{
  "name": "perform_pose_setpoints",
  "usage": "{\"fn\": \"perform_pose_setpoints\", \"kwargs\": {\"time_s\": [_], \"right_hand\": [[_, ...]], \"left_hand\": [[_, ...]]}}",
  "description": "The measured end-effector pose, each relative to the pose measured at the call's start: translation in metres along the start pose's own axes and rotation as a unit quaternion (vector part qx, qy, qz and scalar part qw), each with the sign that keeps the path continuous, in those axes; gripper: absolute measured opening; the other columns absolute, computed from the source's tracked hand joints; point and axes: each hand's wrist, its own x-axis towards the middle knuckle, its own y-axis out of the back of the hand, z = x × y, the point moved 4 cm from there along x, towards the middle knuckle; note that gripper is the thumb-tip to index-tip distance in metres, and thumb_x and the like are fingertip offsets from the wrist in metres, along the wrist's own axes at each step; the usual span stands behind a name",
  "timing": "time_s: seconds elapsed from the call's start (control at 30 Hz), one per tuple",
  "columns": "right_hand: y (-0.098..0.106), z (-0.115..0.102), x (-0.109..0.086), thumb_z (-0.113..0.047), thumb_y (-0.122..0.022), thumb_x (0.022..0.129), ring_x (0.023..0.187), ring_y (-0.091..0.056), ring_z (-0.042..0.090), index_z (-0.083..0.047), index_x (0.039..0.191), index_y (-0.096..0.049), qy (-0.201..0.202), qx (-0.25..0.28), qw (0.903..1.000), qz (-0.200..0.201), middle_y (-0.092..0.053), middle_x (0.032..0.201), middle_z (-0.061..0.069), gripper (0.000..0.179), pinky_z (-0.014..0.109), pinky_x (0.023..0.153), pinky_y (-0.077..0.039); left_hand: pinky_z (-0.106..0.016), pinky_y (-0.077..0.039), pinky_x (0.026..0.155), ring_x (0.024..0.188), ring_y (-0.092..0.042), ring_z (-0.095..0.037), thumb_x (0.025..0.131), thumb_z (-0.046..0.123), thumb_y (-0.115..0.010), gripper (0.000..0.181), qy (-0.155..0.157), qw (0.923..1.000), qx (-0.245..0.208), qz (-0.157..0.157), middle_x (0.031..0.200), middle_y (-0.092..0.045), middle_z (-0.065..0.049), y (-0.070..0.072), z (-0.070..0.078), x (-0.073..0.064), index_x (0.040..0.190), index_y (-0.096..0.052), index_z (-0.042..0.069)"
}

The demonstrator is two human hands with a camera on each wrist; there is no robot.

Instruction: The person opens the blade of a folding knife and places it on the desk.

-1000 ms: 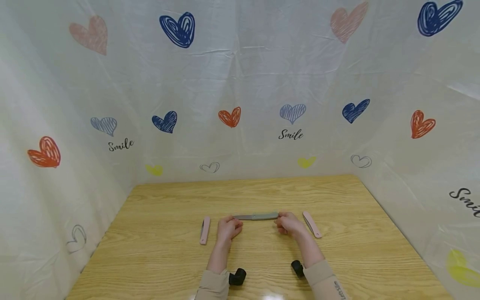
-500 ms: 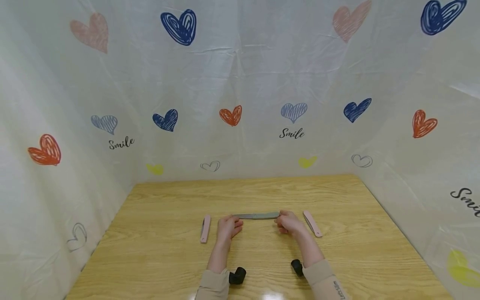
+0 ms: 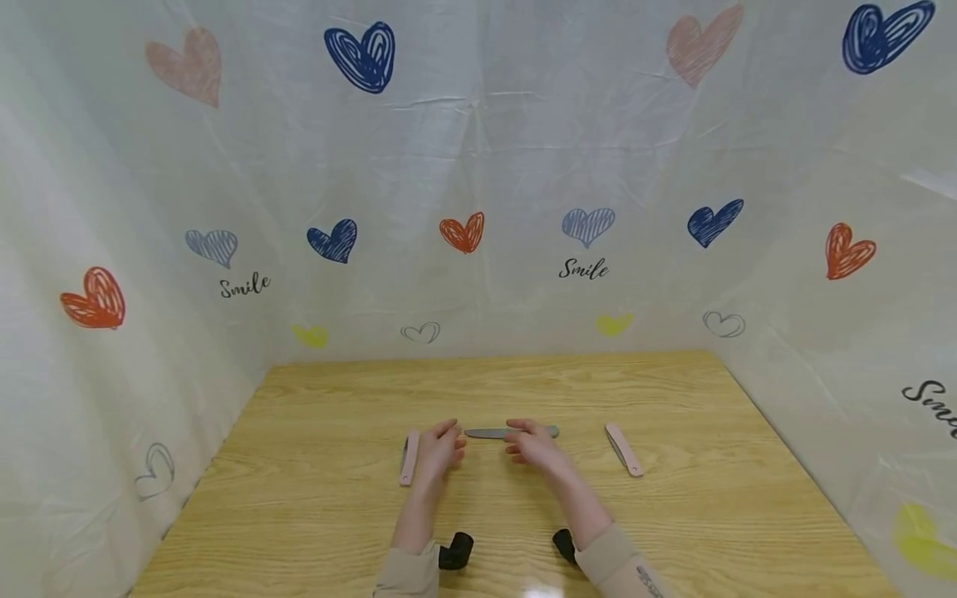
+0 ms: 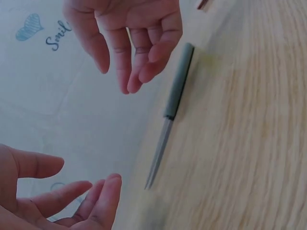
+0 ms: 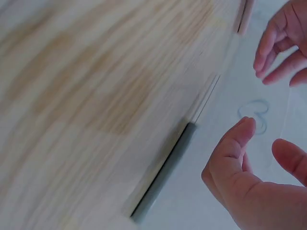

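Observation:
A knife with a grey-green handle (image 4: 178,81) and a bare metal blade (image 3: 484,433) lies crosswise on the wooden table, blade tip to the left. My left hand (image 3: 439,448) is just left of the tip, holding nothing, its fingers relaxed in the left wrist view. Partly covering the handle in the head view is my right hand (image 3: 537,444); the right wrist view shows it apart from the knife, thumb and fingers spread. Beside my left hand lies a pink folded knife (image 3: 409,458). Another pink folded knife (image 3: 624,449) rests slanted farther right.
The wooden table (image 3: 329,515) meets a white curtain (image 3: 516,324) printed with hearts and "Smile" at its back and sides. Black wrist cameras sit at both sleeves, the left camera (image 3: 457,551) showing most fully.
Both hands have let go of the knife's ends. The left hand has shifted left, toward the pink folded knife; the right hand has moved left over the handle. The knife has stayed about in place.

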Motion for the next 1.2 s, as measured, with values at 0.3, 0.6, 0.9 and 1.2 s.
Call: {"fn": "perform_pose_setpoints", "kwargs": {"time_s": [0.3, 0.6, 0.9, 1.2], "right_hand": [[-0.050, -0.012, 0.003, -0.006, -0.050, 0.098, 0.102, -0.062, 0.035, 0.014, 0.135, -0.045, 0.008, 0.032, 0.9972, -0.067, -0.059, 0.120, 0.028, 0.042, 0.041, 0.088, -0.055], [-0.092, -0.016, 0.008, -0.001, -0.051, 0.095, 0.111, -0.060, 0.042, 0.019, 0.135, -0.042, -0.002, 0.079, 0.9886, -0.128, -0.054, 0.126, 0.034, 0.045, 0.044, 0.094, -0.053], [-0.113, -0.016, 0.013, 0.003, -0.053, 0.093, 0.114, -0.058, 0.042, 0.022, 0.133, -0.040, -0.045, 0.118, 0.9808, -0.149, -0.056, 0.123, 0.032, 0.047, 0.043, 0.098, -0.051], [-0.125, -0.011, 0.016, 0.006, -0.053, 0.089, 0.098, -0.061, 0.030, 0.020, 0.130, -0.042, -0.064, 0.136, 0.9797, -0.133, -0.056, 0.114, 0.024, 0.045, 0.040, 0.092, -0.054]], "left_hand": [[-0.037, -0.056, 0.086, 0.107, -0.059, -0.035, 0.102, 0.012, -0.046, 0.042, -0.014, 0.9992, 0.034, 0.015, 0.131, -0.051, -0.032, 0.053, 0.013, -0.004, 0.137, -0.047, -0.012], [-0.030, -0.055, 0.082, 0.110, -0.054, -0.036, 0.103, 0.012, -0.043, 0.043, -0.018, 0.9956, 0.082, 0.043, 0.132, -0.050, -0.032, 0.102, 0.016, -0.001, 0.138, -0.045, -0.013], [-0.038, -0.054, 0.085, 0.106, -0.057, -0.039, 0.100, 0.004, -0.044, 0.045, 0.017, 0.9930, 0.117, -0.006, 0.128, -0.049, -0.038, 0.121, 0.002, -0.004, 0.137, -0.037, -0.020], [-0.028, -0.057, 0.078, 0.096, -0.063, -0.024, 0.096, -0.003, -0.051, 0.047, 0.041, 0.9980, 0.031, -0.037, 0.121, -0.054, -0.039, 0.121, -0.017, 0.001, 0.136, -0.036, -0.023]]}}
